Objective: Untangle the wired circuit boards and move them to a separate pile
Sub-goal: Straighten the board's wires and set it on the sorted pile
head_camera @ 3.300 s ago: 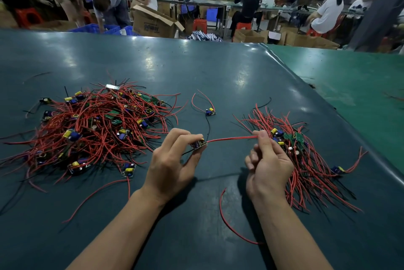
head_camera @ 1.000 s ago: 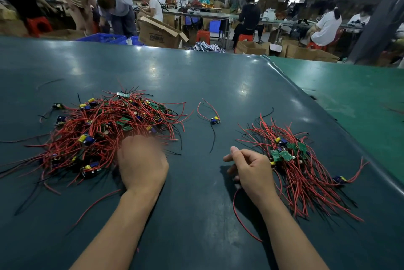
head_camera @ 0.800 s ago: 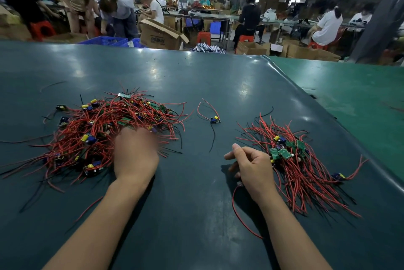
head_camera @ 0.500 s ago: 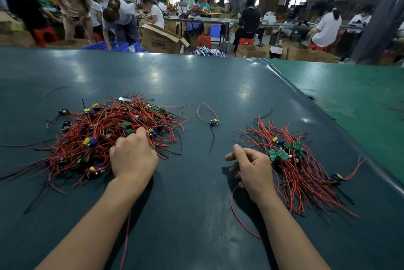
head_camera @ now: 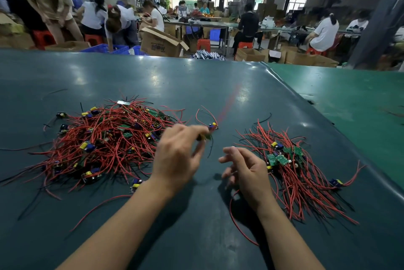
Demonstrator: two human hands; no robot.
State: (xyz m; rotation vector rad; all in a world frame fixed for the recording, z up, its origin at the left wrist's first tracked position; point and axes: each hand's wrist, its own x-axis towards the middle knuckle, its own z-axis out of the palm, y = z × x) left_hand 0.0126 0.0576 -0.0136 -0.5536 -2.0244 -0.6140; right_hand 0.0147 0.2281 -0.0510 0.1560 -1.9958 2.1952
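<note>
Pinching a blurred circuit board [head_camera: 204, 136] at frame center, your left hand [head_camera: 177, 158] lifts it w/ red wire trailing up. Right hand [head_camera: 247, 169] hovers loose, fingers relaxed, beside the sorted pile [head_camera: 301, 173] at right; tangled pile [head_camera: 105, 143] sits left.

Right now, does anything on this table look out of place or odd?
Yes: one small circuit board with red wires lies alone between the big tangled pile and the sorted pile, and a loose red wire curls beside the right forearm.

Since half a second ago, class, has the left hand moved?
Yes. The left hand has left the big tangled pile and swung right, toward the lone board, pinching a blurred board.
</note>
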